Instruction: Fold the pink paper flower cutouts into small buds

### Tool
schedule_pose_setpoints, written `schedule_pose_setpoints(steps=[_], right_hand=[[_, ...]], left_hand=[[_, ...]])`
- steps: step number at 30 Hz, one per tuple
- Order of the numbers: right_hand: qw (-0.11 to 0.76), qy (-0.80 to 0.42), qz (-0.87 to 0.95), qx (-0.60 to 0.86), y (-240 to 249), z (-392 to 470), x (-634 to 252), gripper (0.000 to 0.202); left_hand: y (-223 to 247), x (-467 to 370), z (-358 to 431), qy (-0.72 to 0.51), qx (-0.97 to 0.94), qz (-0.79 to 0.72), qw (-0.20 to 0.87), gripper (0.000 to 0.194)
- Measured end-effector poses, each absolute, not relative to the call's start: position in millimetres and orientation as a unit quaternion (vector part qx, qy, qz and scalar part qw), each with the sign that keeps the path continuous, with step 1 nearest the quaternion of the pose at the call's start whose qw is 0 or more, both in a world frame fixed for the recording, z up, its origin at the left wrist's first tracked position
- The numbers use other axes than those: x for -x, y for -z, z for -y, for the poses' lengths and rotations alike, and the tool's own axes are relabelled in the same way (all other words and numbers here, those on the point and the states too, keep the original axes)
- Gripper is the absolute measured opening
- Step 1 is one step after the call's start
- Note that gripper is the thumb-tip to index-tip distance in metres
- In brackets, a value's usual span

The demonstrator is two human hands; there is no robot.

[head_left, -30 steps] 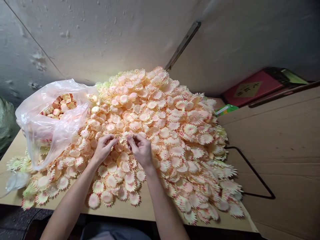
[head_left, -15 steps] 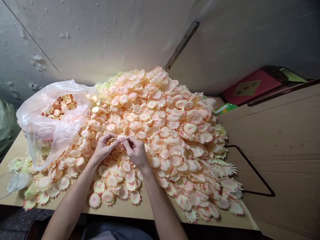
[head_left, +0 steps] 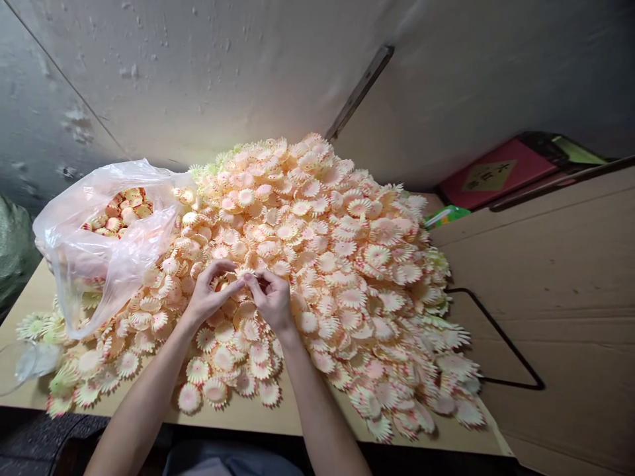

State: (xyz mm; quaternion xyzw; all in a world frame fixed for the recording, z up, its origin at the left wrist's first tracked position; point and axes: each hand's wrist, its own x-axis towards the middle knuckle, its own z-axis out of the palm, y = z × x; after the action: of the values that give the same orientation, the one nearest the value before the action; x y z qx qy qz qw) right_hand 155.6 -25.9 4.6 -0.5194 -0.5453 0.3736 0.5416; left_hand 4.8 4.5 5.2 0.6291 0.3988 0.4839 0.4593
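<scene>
A big heap of pale cream-and-pink artificial flower heads with fringed petal edges covers much of the table. Over the heap's near left side, my left hand and my right hand meet fingertip to fingertip. Pinched between both is one small flower head, partly covered by the fingers. Thumbs and index fingers of both hands are closed on its edge. Left of my hands stands a translucent plastic bag; through its opening show smaller cup-shaped flower pieces with red edges.
The wooden table has its front edge near my body. A clear plastic cup lies at the left. Cardboard with a black metal bracket rises at the right, a red box behind it. A wall closes the back.
My hands keep their place above the heap and only the fingers shift slightly on the flower head. The heap and bag look the same.
</scene>
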Motion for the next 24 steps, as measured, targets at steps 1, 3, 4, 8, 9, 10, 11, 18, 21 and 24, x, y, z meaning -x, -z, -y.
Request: schedule_pose_setpoints(steps=[1, 3, 4, 8, 9, 10, 11, 18, 21, 24], right_hand=[[0.536, -0.371, 0.550, 0.521, -4.1, 26.5, -155.7, 0.028], [0.528, -0.364, 0.560, 0.525, -4.2, 27.6, -155.4, 0.032], [0.525, -0.361, 0.563, 0.527, -4.6, 28.0, -155.2, 0.034], [0.523, -0.371, 0.558, 0.526, -5.1, 28.3, -154.5, 0.038], [0.525, -0.377, 0.554, 0.524, -4.8, 28.1, -154.3, 0.038], [0.528, -0.384, 0.549, 0.522, -4.5, 27.9, -154.1, 0.037], [0.532, -0.390, 0.544, 0.519, -4.1, 27.6, -153.8, 0.036], [0.570, -0.429, 0.504, 0.487, -3.1, 26.4, -152.6, 0.024], [0.580, -0.429, 0.494, 0.485, -2.6, 26.8, -153.6, 0.020], [0.570, -0.424, 0.503, 0.492, -1.7, 27.3, -155.0, 0.020]], left_hand=[[-3.7, -4.6, -5.1, -0.477, -0.636, -0.399, 0.457, 0.030], [-1.7, -4.2, -6.0, -0.461, -0.650, -0.398, 0.454, 0.027], [-1.5, -4.1, -6.2, -0.458, -0.655, -0.395, 0.453, 0.026], [-5.9, -4.0, -5.6, -0.453, -0.672, -0.373, 0.452, 0.022], [-7.4, -3.8, -5.3, -0.450, -0.673, -0.370, 0.455, 0.021], [-8.6, -3.6, -5.1, -0.447, -0.674, -0.370, 0.457, 0.020], [-9.3, -3.4, -4.9, -0.445, -0.674, -0.373, 0.457, 0.020], [-3.4, -3.3, -7.0, -0.458, -0.679, -0.402, 0.409, 0.023], [-2.7, -4.6, -6.7, -0.455, -0.687, -0.398, 0.403, 0.024], [-3.3, -5.6, -5.5, -0.447, -0.692, -0.410, 0.391, 0.024]])
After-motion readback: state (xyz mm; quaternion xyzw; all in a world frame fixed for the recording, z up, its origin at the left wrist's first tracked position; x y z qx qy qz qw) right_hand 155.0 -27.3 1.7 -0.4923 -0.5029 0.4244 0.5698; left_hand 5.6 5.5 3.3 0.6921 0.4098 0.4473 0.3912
